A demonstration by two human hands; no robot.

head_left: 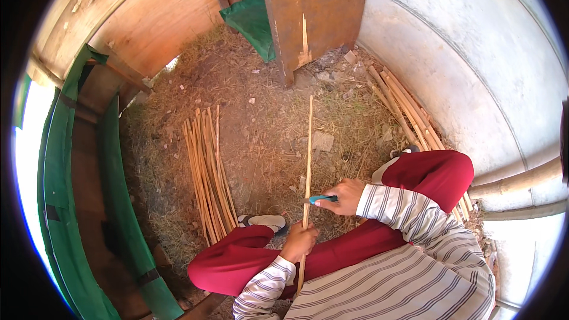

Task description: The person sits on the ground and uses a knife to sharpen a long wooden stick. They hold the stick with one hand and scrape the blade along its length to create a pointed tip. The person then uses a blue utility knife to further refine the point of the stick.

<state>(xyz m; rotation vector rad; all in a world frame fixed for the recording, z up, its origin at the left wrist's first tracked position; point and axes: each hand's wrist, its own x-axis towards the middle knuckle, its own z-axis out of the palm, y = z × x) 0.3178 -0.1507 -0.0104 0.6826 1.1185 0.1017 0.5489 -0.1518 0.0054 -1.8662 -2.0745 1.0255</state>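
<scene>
A long, thin strip of pale bamboo or wood (309,160) stretches away from my lap, its far end over the dirt floor. My left hand (299,242) is wrapped round its lower part, above my red trousers. In my right hand (347,195) is a small knife with a teal handle (324,199). The knife's front end meets the strip a little beyond my left hand. Its blade is too small to make out clearly.
A bundle of similar strips (207,178) lies on the left, near my foot. Longer, thicker poles (409,109) lie along the white wall (468,53) on the right. Ahead stands a brown wooden desk (317,15) with a green cover. Green-covered benches (115,160) line the left side.
</scene>
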